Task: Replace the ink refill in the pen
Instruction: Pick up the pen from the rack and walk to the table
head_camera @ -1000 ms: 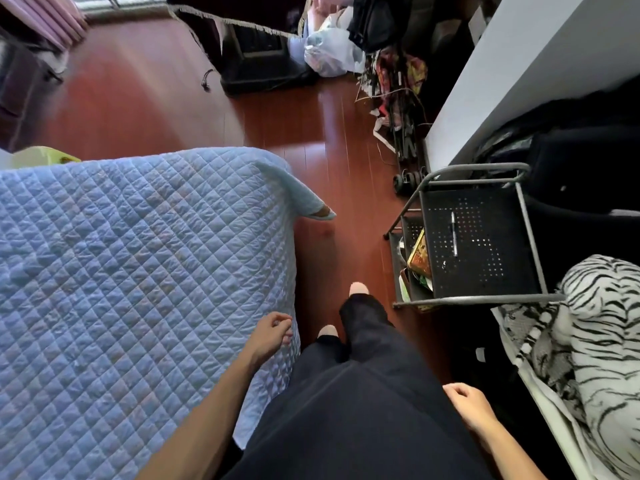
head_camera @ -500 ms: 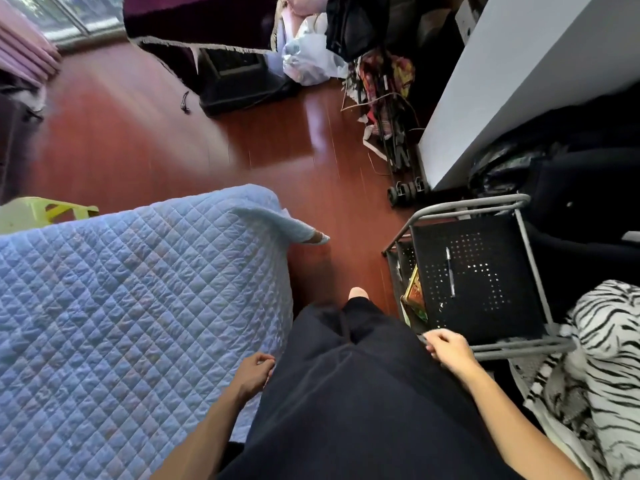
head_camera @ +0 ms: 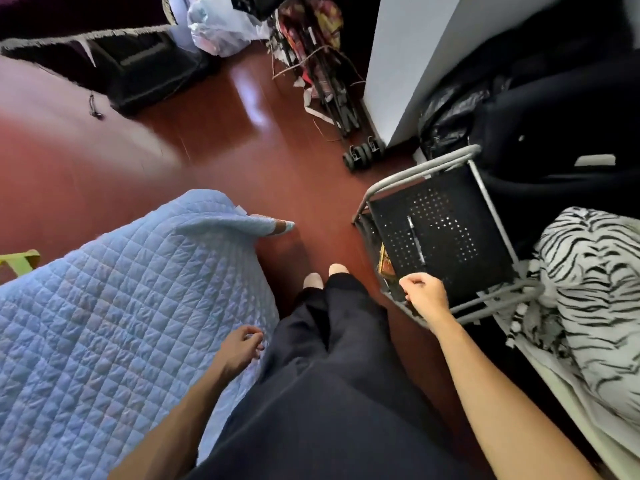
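**Pen waits on the black cart shelf**

On my left I see a bed with a light blue quilt. A bit of a green stool peeks out past its far edge. My left hand rests on the near corner of the quilt, right by my leg. Its fingers are curled in loosely and its grip holds nothing.

In the middle I see my dark trousers and two pale toes on the shiny red-brown floor. Far back on the floor there is a dark box, a white plastic bag and a folded cart with small black wheels.

To the right stands a small cart with a grey metal frame and a black shelf full of little holes. The pen lies flat on that shelf, near its left side, with one end pointing toward me. My right hand is at the near left corner of the cart, over the grey rail, just short of the pen and not touching it. The fingers are bent in a half-closed grip. I cannot tell if they touch the rail. Something yellow sits on a lower level under the shelf.

Farthest right lies a black and white striped blanket, and behind the cart are dark bags and a white wall panel.
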Demonstrator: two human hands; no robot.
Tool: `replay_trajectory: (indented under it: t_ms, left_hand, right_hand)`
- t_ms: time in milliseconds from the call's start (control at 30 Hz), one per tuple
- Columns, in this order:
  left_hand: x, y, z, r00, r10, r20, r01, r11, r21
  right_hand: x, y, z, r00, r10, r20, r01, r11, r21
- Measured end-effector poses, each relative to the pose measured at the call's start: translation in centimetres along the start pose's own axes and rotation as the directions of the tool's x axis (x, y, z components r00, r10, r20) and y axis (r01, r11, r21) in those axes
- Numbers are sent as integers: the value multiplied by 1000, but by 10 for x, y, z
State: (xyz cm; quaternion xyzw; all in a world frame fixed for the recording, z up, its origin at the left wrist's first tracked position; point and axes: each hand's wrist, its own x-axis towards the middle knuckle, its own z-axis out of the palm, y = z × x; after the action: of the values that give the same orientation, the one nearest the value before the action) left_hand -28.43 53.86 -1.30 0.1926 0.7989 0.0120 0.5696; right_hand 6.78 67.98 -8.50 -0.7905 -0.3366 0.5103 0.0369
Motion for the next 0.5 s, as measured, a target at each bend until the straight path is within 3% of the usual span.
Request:
replay_trajectory:
  t_ms: [233,500]
  left_hand:
    - [30,24,25,997,14,81,-29,983,184]
    - [66,35,54,991,-9,133,-23,970,241]
  right_hand:
    - [89,0,-1,989,32,-146,-30,999,14]
    - [158,-6,6,973,-30,-227,4,994,-111]
